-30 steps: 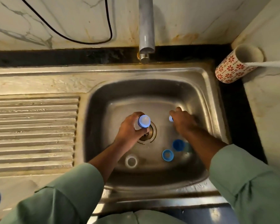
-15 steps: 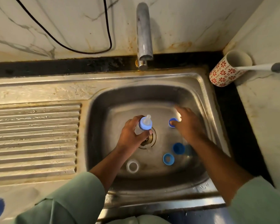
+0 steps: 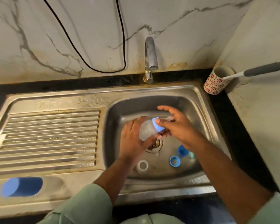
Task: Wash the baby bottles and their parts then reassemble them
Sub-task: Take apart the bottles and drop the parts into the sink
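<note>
Above the drain [image 3: 154, 145], the left hand [image 3: 132, 139] is gripping the clear bottle [image 3: 148, 130], which is lying tilted over the middle of the sink [image 3: 199, 101]. The right hand [image 3: 178, 125] is pinching the blue collar [image 3: 158, 126] at the bottle's neck, its outer fingers spread. Nearer than the drain, a clear ring [image 3: 142, 165] and a blue ring [image 3: 174, 161] are lying on the sink floor, with a blue cap [image 3: 183, 150] just beside the blue ring. A tap [image 3: 149, 60] is standing behind the drain.
</note>
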{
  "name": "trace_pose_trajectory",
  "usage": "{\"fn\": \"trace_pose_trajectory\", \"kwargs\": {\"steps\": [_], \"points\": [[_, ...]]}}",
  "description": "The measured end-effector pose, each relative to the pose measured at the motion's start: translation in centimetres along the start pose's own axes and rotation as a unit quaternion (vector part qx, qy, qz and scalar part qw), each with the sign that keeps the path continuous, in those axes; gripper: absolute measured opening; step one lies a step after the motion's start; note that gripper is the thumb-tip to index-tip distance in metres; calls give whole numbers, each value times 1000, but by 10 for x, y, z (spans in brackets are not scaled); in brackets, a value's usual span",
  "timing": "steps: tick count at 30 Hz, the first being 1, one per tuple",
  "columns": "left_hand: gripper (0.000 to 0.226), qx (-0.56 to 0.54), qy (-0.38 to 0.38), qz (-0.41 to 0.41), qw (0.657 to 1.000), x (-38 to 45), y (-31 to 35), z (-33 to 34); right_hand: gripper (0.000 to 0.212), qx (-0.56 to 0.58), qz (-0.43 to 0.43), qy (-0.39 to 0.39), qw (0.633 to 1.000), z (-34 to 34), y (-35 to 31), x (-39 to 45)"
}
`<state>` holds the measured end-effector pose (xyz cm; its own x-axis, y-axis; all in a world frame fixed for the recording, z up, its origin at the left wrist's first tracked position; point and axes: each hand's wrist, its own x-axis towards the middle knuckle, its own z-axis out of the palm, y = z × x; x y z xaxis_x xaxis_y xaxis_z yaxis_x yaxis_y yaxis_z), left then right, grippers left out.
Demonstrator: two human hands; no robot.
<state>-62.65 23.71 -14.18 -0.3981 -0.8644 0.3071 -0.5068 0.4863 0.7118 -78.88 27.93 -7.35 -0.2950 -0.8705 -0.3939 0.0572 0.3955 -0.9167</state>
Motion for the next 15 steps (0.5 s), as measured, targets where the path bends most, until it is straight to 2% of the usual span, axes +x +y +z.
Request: {"fn": "trace_pose_trajectory", "kwargs": {"steps": [2,4,5,7,9,12,13,14,15], "points": [[76,6,-25,24,999,3,9,-11,18,-74,15,8,997,-2,-11,-3],[86,29,-43,34,998,5,20,-17,45,-181,-18,72,981,5,-17,-3],[89,35,-58,23,997,6,27,-21,51,-230,-52,104,966,10,-18,-3],[85,12,-83,-19,996,7,41,-28,46,-309,-102,150,934,18,-20,-7],[70,-70,-100,-71,990,12,56,-37,43,-272,-115,165,941,19,-22,-13],[48,-172,-166,-140,961,26,71,-55,45,-108,-173,149,968,15,-33,-27],[48,-252,-222,-192,922,30,72,-61,42,-71,-210,127,967,15,-38,-34],[57,-365,-292,-256,846,32,71,-66,34,-53,-249,97,962,17,-46,-41],[74,-471,-357,-313,743,30,71,-70,23,-52,-275,59,958,21,-56,-45]]}}
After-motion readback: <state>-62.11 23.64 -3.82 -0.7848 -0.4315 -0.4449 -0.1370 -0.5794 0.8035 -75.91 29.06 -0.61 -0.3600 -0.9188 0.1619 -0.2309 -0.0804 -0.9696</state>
